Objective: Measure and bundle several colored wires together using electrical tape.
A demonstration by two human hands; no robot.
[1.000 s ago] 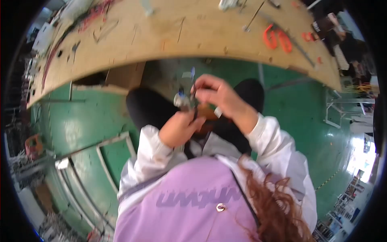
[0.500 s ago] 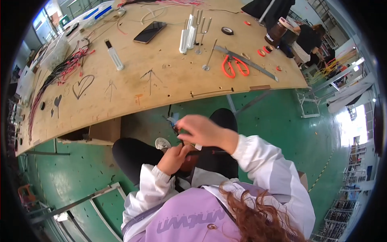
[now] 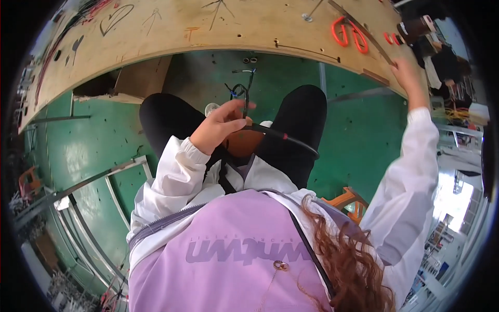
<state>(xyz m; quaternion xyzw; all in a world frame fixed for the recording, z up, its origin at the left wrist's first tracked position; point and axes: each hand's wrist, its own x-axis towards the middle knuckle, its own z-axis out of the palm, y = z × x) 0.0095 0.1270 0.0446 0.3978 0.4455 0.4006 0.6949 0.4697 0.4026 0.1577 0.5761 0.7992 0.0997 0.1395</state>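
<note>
My left hand (image 3: 222,125) is closed on a black cable (image 3: 270,132) above my lap. Thin branch wires with blue bits (image 3: 240,92) stick up beyond its fingers. The thicker part runs right over my thigh, with a red band on it. Out at the table's right edge, my right hand (image 3: 409,73) is stretched over the wood, by the end of a steel ruler (image 3: 366,34) and small red-and-black tape rolls (image 3: 393,38). Blur smears its fingers, so whether it grips anything does not show. Red-handled scissors (image 3: 349,36) lie beside the ruler.
The wooden table (image 3: 208,39) curves across the front, with drawn marks on top. A cardboard box (image 3: 143,78) stands beneath it. Metal frames (image 3: 112,192) are at the left, and an orange stool (image 3: 351,203) is behind my right side. Another person (image 3: 449,65) sits beyond the table's right end.
My right hand has left the cable and swung out right to the table edge. My left hand keeps hold of the cable. The view has tilted down, so the table sits higher.
</note>
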